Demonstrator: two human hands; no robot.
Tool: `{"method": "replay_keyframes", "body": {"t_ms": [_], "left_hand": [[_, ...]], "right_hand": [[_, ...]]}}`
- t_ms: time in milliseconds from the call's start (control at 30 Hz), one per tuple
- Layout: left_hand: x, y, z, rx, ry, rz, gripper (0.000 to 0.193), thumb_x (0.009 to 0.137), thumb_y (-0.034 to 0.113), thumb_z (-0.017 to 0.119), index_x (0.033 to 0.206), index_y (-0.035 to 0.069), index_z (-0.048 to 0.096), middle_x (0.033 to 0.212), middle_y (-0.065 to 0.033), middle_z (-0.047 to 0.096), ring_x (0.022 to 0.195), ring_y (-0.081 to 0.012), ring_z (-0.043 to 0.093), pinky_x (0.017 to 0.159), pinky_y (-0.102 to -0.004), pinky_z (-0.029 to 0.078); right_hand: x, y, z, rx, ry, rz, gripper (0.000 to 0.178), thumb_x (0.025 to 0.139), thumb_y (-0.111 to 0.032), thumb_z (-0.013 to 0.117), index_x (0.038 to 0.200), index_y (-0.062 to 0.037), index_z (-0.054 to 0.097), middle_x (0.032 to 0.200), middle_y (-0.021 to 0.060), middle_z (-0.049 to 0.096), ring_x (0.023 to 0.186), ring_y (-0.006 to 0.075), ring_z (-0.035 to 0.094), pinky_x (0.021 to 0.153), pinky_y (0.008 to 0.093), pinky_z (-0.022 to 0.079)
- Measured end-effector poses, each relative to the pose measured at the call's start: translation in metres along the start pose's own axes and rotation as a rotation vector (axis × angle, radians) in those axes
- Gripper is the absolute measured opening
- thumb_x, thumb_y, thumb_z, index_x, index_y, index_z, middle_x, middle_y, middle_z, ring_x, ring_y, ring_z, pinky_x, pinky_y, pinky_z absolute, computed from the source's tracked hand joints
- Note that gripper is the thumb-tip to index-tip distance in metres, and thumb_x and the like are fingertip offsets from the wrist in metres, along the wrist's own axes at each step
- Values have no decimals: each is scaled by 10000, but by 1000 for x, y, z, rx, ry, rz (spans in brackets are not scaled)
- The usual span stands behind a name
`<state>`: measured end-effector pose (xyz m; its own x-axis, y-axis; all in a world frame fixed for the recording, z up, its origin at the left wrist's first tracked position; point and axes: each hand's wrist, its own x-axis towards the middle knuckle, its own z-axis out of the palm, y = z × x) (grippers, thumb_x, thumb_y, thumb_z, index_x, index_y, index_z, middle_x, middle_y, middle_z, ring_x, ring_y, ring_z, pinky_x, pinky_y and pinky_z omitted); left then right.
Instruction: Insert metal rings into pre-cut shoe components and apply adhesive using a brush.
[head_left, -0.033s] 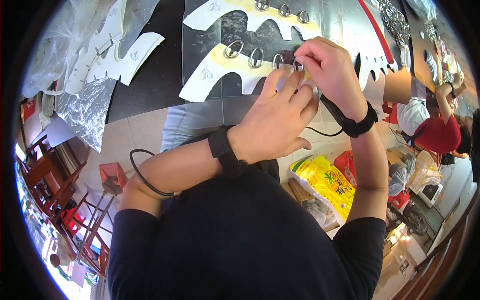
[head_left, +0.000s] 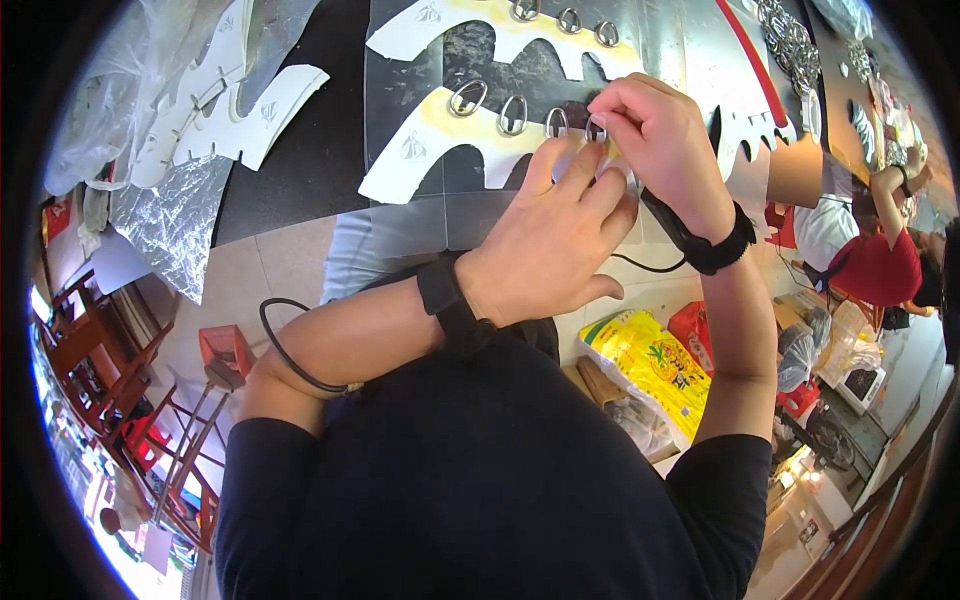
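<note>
A white curved piece with scalloped cutouts and a yellowish upper edge (head_left: pixel 418 146) lies on the table, with metal rings (head_left: pixel 513 115) standing along that edge. Over its right part rests my left hand (head_left: pixel 545 240), fingers spread and fingertips pressing near the base of the rings; the thumb sticks out to the side. My right hand (head_left: pixel 665 145) pinches the rightmost metal ring (head_left: pixel 595 130) between thumb and index finger. My fingers partly cover the piece's right end. A second similar white piece (head_left: pixel 400 40) with rings lies beyond it.
Plastic-wrapped white pieces (head_left: pixel 270 115) sit at the left on the black tabletop (head_left: pixel 320 160). A red strip (head_left: pixel 755 65) and silver chains (head_left: pixel 790 45) lie at the right. Below the table are a yellow bag (head_left: pixel 650 365) and a red stool-like box (head_left: pixel 226 350). Another person in red (head_left: pixel 880 265) is at far right.
</note>
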<state>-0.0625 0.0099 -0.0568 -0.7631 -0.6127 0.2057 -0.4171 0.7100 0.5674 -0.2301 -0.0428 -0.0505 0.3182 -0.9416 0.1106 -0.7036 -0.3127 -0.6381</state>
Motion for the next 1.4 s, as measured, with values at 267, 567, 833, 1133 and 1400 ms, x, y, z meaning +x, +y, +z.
{"method": "replay_keyframes", "body": {"t_ms": [267, 567, 833, 1133, 1400], "left_hand": [[2, 0, 0, -38, 34, -3, 715, 596, 453, 742, 1166, 71, 540, 1140, -125, 459, 1178, -320, 381, 974, -472, 230], [4, 0, 2, -48, 85, -12, 764, 596, 454, 749, 1231, 105, 508, 1127, -142, 424, 1146, -315, 398, 943, -458, 247], [3, 0, 4, -51, 113, -8, 751, 603, 447, 753, 1227, 105, 512, 1086, -140, 424, 1142, -316, 402, 936, -452, 255], [2, -1, 2, -42, 112, -15, 756, 600, 436, 763, 1230, 107, 507, 1076, -134, 416, 1132, -312, 414, 924, -444, 271], [4, 2, 5, 7, 142, 1, 755, 598, 462, 757, 1211, 96, 512, 1076, -140, 412, 1108, -316, 416, 919, -441, 275]], "right_hand": [[1, 0, -1, -18, -3, -12, 39, 738, -13, 608, 772, -13, 589, 707, 106, 572, 606, 262, 560, 542, 325, 434], [0, -5, -2, 66, -10, 84, 54, 730, -6, 615, 779, -10, 594, 707, 100, 565, 609, 254, 555, 554, 326, 439], [-3, -1, -6, -17, -27, -29, 101, 724, 12, 614, 820, -19, 620, 733, 106, 562, 670, 256, 562, 596, 330, 447], [-3, 1, -4, 10, -24, -17, 103, 720, 20, 610, 817, -13, 620, 742, 101, 567, 679, 258, 568, 608, 332, 456], [-2, -1, -7, -25, -48, 2, 97, 716, 16, 607, 807, -16, 617, 740, 99, 571, 685, 256, 571, 615, 328, 459]]}}
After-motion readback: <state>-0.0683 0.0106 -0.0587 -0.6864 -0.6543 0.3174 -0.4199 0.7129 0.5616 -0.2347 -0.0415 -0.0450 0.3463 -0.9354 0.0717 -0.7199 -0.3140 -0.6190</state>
